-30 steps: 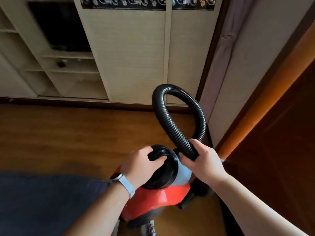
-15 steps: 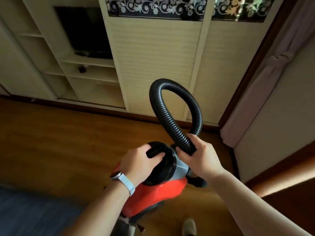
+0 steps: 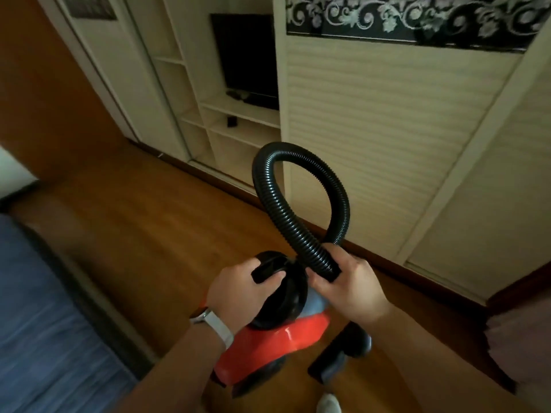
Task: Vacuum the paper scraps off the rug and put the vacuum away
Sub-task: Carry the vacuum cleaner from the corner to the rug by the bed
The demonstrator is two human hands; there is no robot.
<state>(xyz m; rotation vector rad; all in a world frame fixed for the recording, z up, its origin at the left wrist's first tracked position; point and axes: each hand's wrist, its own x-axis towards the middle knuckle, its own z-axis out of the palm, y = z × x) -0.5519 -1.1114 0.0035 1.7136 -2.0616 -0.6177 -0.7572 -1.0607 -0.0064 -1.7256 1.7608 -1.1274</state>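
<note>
Sensibly, my left hand (image 3: 238, 290) grips the handle (image 3: 265, 271) atop the seemingly weighty vacuum (image 3: 277, 344), my right hand (image 3: 348, 290) clamping its floppy hose (image 3: 298, 152).

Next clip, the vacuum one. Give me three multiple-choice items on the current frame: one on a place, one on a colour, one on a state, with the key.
1. Where is the rug relative to the vacuum?
A. to its left
B. to its right
C. on top of it

2. What colour is the vacuum's body?
A. green
B. red
C. yellow

3. What is the right hand doing?
A. hanging free
B. pinching a paper scrap
C. gripping the hose

Key:
1 A: the blue rug fills the lower left corner, and the vacuum is to its right.
2 B: its shell is plainly red.
3 C: it wraps round the lower end of the looped hose, while the left hand grips the handle.
</note>
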